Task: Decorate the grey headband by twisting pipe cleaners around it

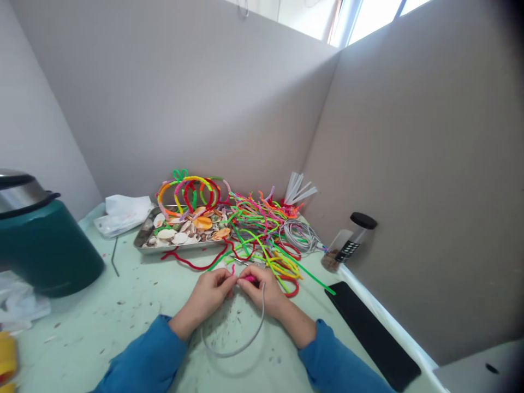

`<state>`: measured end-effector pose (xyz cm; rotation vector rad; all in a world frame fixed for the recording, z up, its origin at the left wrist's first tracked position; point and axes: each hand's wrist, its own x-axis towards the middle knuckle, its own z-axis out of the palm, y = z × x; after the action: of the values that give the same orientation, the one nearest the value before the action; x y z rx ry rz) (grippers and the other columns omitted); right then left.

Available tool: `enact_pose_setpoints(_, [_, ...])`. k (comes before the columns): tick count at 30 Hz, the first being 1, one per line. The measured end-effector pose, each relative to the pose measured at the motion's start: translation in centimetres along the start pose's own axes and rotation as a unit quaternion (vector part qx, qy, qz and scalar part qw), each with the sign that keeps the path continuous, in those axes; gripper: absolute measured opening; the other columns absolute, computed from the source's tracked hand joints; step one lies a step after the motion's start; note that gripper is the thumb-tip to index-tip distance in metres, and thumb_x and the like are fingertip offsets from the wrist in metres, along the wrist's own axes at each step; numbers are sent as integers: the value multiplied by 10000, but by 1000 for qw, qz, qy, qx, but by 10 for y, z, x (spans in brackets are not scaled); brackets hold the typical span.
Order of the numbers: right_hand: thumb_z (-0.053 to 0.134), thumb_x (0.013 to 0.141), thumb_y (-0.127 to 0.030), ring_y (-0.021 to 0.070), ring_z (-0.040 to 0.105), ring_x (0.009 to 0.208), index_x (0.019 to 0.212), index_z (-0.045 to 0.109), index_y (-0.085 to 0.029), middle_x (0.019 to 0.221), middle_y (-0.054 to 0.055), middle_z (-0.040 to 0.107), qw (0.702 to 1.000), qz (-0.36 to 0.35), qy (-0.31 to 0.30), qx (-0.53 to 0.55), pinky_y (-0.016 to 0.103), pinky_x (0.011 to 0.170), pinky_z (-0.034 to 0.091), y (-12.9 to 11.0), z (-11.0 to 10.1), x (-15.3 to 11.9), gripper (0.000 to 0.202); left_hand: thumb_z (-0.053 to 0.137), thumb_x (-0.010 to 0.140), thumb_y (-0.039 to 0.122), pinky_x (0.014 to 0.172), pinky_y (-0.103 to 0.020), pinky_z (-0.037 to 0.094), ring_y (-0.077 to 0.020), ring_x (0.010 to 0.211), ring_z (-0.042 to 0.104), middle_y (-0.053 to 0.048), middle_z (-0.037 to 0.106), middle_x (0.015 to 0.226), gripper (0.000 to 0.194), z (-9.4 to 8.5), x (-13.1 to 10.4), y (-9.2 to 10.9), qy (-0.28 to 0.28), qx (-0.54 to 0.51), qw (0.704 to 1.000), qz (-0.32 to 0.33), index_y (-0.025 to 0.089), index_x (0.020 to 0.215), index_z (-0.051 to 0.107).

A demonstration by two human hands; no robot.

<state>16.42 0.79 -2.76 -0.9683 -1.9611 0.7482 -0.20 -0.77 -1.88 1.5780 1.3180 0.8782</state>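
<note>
My left hand [213,293] and my right hand [261,289] meet at the middle of the table, fingertips nearly touching. Both are closed in a pinch on a pink fuzzy stem [250,278]; a short pink end sticks up above the left fingertips. A grey wire [235,355] curves below the hands in a loop, one end rising by my right hand. The fingers hide where wire and stem meet. Behind the hands lies a pile of coloured fuzzy stems [262,215].
A metal tray [164,249] of shells, with colourful rings on it, stands at the back. Left are a teal flask [49,245] and a white packet [123,218]. A clear jar [356,234] and a black flat object [372,335] lie right. Grey partitions enclose the table.
</note>
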Motion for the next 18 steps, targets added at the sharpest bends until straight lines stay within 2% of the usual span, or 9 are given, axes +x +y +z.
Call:
enact_pose_setpoints(11, [546,805,-259,93,449,539,774,600,-155,617,-13,547,1000,0,-3,-1,202,502,351,1,0,0,120,474,722,610,345,-194,245,-67,330,380,32,526,505,460,1,4,-6,-5,-2,1000,-5,162,623,502])
enact_pose_setpoints(18, [546,804,-246,97,466,562,766,599,-158,640,-12,554,1000,-2,-3,7,200,520,357,1,1,1,110,469,748,563,358,-192,249,-65,337,379,35,522,501,423,0,4,-7,-10,10,1000,7,162,615,503])
